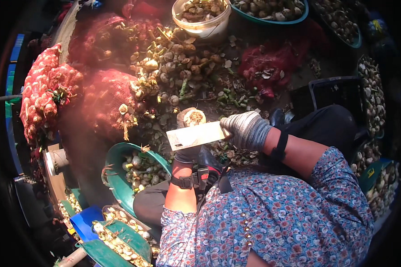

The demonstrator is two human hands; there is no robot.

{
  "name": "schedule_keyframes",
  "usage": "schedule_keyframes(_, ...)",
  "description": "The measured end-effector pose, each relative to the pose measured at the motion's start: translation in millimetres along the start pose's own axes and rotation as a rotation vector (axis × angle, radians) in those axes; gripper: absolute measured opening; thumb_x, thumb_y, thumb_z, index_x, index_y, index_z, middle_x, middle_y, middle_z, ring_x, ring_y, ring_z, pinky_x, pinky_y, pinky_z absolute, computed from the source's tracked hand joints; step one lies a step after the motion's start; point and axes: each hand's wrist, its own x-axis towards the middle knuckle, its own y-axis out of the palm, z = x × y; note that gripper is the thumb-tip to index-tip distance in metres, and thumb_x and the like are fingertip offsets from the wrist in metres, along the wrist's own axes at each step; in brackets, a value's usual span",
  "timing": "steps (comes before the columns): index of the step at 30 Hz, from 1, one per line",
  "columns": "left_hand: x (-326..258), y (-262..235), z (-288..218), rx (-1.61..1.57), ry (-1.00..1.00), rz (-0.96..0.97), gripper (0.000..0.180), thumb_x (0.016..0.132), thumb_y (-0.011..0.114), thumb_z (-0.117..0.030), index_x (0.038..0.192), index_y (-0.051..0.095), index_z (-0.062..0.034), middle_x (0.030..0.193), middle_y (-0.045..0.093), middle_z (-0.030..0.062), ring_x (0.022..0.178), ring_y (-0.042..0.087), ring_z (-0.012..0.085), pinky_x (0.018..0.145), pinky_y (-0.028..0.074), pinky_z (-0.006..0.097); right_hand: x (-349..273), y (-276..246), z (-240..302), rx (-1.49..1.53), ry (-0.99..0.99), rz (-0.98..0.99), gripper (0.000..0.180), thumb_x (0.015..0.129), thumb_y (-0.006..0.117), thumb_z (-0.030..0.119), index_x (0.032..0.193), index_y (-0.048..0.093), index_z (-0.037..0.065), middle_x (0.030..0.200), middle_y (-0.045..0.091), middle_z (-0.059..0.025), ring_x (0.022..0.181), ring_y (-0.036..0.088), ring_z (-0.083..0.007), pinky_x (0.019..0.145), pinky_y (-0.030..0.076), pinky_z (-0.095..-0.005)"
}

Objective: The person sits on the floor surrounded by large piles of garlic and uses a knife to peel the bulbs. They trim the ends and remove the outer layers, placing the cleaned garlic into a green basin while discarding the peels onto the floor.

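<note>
My left hand (186,153), in a dark glove, holds up a garlic bulb (194,118) with its cut root end facing the camera. My right hand (246,130), in a grey knit glove, grips the handle of a broad flat cleaver (195,135). The blade lies across just below the bulb, in front of my left fingers. Both forearms come up from my floral-sleeved shirt at the lower edge. A wrist strap sits on each arm.
A heap of untrimmed garlic with stems (178,66) lies ahead. Red mesh sacks (49,93) stand at the left. A green basin of trimmed bulbs (120,178) sits lower left, a white bucket (205,24) and teal basins (272,15) at the top, a dark crate (332,91) right.
</note>
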Motion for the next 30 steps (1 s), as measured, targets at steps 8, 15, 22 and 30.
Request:
schedule_keyframes(8, -3.1, 7.5, -0.7, 0.091, 0.035, 0.019, 0.054, 0.082, 0.072, -0.003, 0.128, 0.045, -0.0048, 0.114, 0.059, 0.0075, 0.103, 0.061, 0.0172, 0.090, 0.052, 0.031, 8.2, 18.7, -28.9, -0.017, 0.083, 0.047, 0.026, 0.077, 0.065, 0.019, 0.101, 0.062, 0.009, 0.084, 0.068, -0.0151, 0.084, 0.067, -0.0369, 0.070, 0.053, -0.0445)
schedule_keyframes(15, -3.6, 7.6, -69.8, 0.277, 0.076, -0.039, 0.071, 0.068, 0.086, -0.016, 0.128, 0.048, -0.0087, 0.117, 0.053, 0.0104, 0.103, 0.057, 0.0238, 0.090, 0.050, 0.036, 22.7, 49.2, -152.5, 0.409, 0.540, -0.221, 0.019, 0.090, 0.060, 0.020, 0.100, 0.064, 0.004, 0.082, 0.067, -0.0161, 0.079, 0.065, -0.0324, 0.074, 0.052, -0.0399)
schedule_keyframes(22, 10.6, 18.7, -30.0, 0.592, 0.260, 0.089, 0.105, 0.060, 0.087, -0.053, 0.143, 0.039, -0.0102, 0.146, 0.038, 0.0193, 0.139, 0.031, 0.0418, 0.116, 0.026, 0.048, 26.0, 15.4, -24.4, 1.267, 0.484, 0.161, 0.035, 0.091, 0.067, 0.047, 0.098, 0.068, 0.012, 0.065, 0.060, 0.0027, 0.044, 0.044, -0.0055, 0.039, 0.033, -0.0226)
schedule_keyframes(30, 5.9, 30.2, -5.5, -0.998, -0.570, 0.161, 0.028, 0.102, 0.049, -0.019, 0.121, 0.059, -0.0020, 0.118, 0.066, 0.0104, 0.110, 0.062, 0.0238, 0.095, 0.049, 0.036, 18.9, 11.7, -16.0, 1.096, -0.007, -0.037, 0.061, 0.072, 0.088, 0.018, 0.125, 0.062, 0.006, 0.115, 0.069, -0.0024, 0.104, 0.061, -0.0101, 0.093, 0.050, -0.0298)
